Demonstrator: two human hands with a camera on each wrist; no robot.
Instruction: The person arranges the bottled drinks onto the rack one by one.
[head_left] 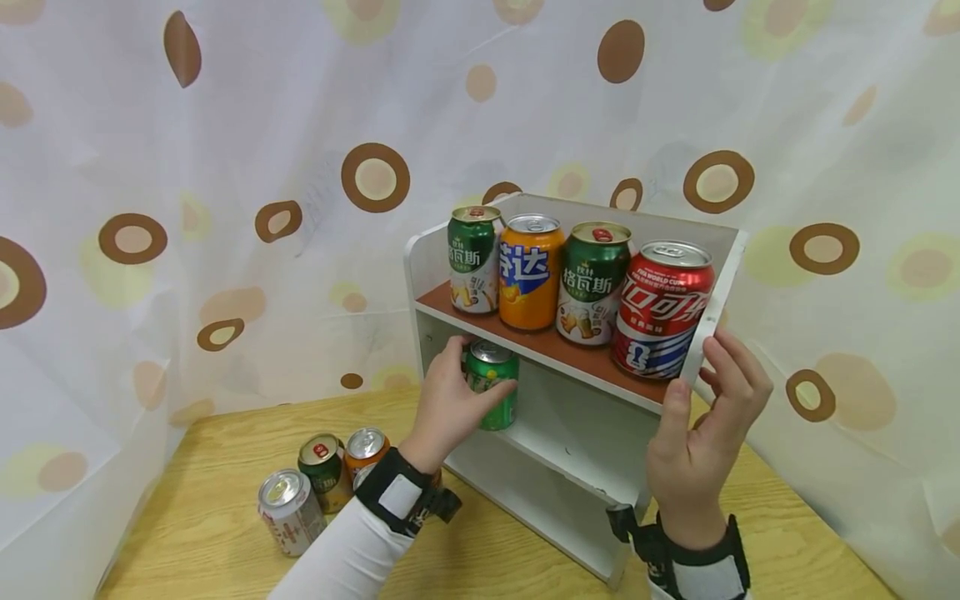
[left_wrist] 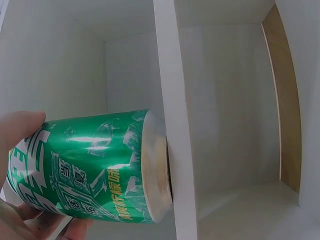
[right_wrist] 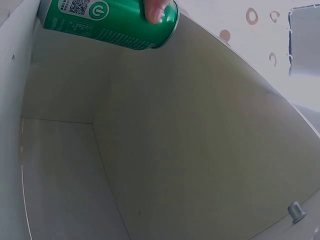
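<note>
Left of centre at the shelf's [head_left: 566,446] middle tier, the left hand [head_left: 453,398] grips the green can [head_left: 504,414] by its sides, likely leaving its base free; the right hand [head_left: 697,454] grips the shelf's right edge, seemingly steadying it.

Standing here, I see bright, diffuse light on the patterned sheet [head_left: 480,150], soft shadows, small glints on the red can [head_left: 662,310]. Head view is mostly crisp; verticals lean, wide-angle style. Left wrist: greyer, streaky glare on the green can [left_wrist: 95,162]. Right wrist: dimmest, shelf unit [right_wrist: 175,135] interior murky, white patch blown out at right edge.
</note>
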